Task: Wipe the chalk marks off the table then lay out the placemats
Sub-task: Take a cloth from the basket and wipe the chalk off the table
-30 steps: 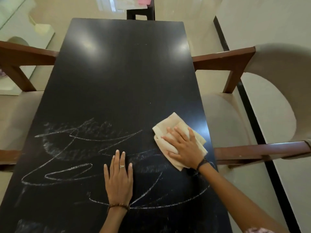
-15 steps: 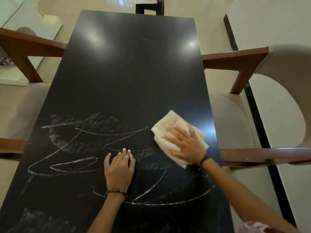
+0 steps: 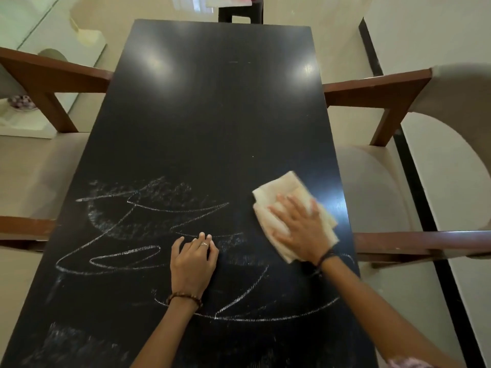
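The black table (image 3: 212, 115) carries white chalk marks (image 3: 138, 235) across its near half; the far half is bare and reflects two light spots. A folded cream cloth (image 3: 279, 192) lies near the right edge of the table, just beyond the chalk loops. The right hand (image 3: 300, 229) lies flat on top of the cloth with fingers spread, pressing it to the surface; the grip is released, not closed around the cloth. The left hand (image 3: 192, 261) rests on the table among the chalk lines, fingers curled loosely under, grasping nothing. Armchairs with brown wooden arms (image 3: 372, 86) stand at both long sides. No placemats lie on the table.
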